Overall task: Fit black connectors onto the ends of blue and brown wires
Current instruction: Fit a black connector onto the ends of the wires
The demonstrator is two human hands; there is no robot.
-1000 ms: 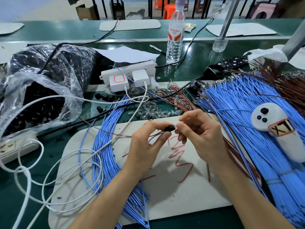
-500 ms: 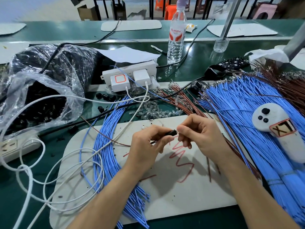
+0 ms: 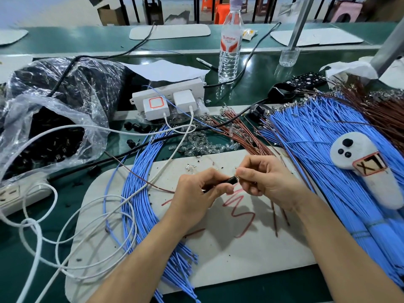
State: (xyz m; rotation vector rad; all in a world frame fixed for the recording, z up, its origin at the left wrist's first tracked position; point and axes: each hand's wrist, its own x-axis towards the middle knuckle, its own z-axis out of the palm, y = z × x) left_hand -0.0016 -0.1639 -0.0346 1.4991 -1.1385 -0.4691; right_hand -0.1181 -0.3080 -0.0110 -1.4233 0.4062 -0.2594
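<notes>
My left hand [image 3: 197,191] pinches a small black connector [image 3: 231,179] over the white work mat [image 3: 251,254]. A thin brown wire [image 3: 140,177] trails from that hand to the left across the mat. My right hand [image 3: 265,179] pinches something small at the connector's right end; what it holds is hidden by the fingers. A curved bundle of blue wires [image 3: 142,204] lies left of my hands. A large fan of blue wires [image 3: 317,154] covers the right side, with brown wires [image 3: 376,110] behind it. More brown wires [image 3: 238,130] lie beyond the mat.
A clear plastic bag of black connectors [image 3: 50,136] sits at the left. A white power strip with chargers [image 3: 168,101] and white cables [image 3: 65,232] lie nearby. A water bottle [image 3: 230,44] stands behind. A white controller [image 3: 367,169] rests on the blue wires at right.
Both hands have drifted slightly toward me and rightward with the connector. The brown wire now stretches out farther to the left from my left hand.
</notes>
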